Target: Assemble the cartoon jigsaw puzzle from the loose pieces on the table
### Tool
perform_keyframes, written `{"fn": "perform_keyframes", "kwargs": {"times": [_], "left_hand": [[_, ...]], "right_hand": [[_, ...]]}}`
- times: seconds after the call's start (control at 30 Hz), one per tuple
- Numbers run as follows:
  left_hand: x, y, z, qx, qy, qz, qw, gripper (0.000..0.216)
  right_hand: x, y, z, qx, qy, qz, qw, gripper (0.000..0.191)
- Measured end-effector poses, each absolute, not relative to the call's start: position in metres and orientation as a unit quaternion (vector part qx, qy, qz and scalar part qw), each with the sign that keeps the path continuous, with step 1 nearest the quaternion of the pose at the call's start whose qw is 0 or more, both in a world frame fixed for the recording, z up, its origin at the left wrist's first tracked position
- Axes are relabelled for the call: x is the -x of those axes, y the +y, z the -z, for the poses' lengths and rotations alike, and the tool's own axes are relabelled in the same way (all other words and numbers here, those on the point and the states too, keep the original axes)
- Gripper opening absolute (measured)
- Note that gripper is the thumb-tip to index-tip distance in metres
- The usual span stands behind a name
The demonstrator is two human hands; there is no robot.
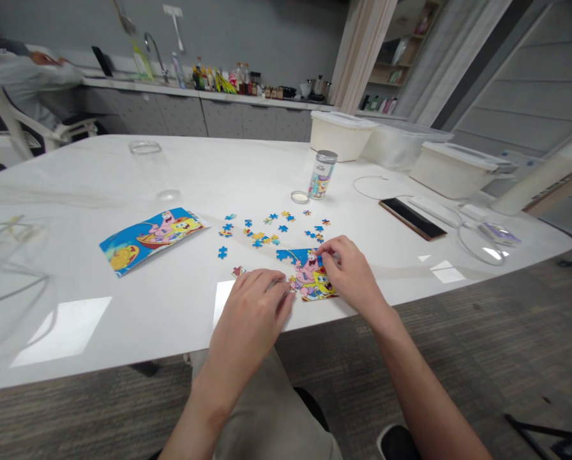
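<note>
Near the front edge of the desk [248, 160], I see the left hand [253, 299] palm down, fingers curled beside the joined puzzle section [308, 275]; whether it grips anything I cannot tell; the right hand [352, 271] bends over the section's right side, thumb and forefinger close together, any piece between them hidden; I judge that pieces are being fitted, the next move calling for a match to the unfinished outline; loose pieces [283, 228] lie just beyond; toward the far edge stands a canister [320, 177], its lettering too small to read.
</note>
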State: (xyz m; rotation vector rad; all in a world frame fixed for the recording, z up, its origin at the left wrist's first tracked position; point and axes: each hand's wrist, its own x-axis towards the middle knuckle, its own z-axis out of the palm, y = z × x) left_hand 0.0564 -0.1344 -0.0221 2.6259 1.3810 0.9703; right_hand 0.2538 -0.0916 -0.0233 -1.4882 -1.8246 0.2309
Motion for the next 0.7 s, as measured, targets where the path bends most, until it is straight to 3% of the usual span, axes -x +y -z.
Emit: {"fn": "perform_keyframes", "kwargs": {"times": [0.7], "left_hand": [[-0.0572,-0.1355,0.0217,-0.850,0.443,-0.286,0.020,0.015]], "right_hand": [[-0.2540,-0.0924,0.0224,0.582,-0.711,-0.103,0.381,0.015]]}}
